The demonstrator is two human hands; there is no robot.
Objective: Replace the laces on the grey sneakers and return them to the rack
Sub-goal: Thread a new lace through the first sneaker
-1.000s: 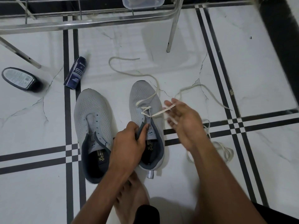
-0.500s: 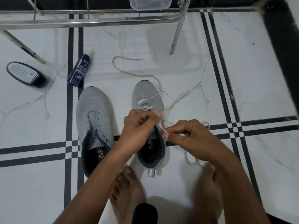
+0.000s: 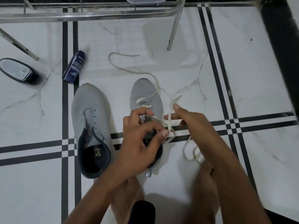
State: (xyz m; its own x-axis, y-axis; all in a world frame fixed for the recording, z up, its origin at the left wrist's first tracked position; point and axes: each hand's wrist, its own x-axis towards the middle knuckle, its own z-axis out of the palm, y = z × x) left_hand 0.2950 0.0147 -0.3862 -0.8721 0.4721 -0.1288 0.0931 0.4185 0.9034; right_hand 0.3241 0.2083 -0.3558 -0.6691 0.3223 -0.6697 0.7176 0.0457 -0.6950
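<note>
We sit on a white tiled floor [image 3: 242, 167] crossed by black double lines, with the steel rack [image 3: 90, 14] along its far edge and a dark wall strip at the far right corner; the tiles to the right and near left lie open. Our two grey sneakers stand side by side mid-floor: the left sneaker [image 3: 90, 120] has bare eyelets, the right sneaker [image 3: 146, 96] carries a cream lace [image 3: 129, 68] crossed at its lowest eyelets, one end trailing toward the rack, the other looping beside our right foot. Our left hand [image 3: 139, 143] curls over the right sneaker's tongue, thumb and fingers pinching the lace. Our right hand [image 3: 192, 122] pinches the same lace just beside it, thumb raised. A blue spray can [image 3: 73, 68] near the rack's left leg reads "SPORTS & SNEAKER CLEANER"; a dark tin [image 3: 17, 71] lies at the left edge, its label unreadable
</note>
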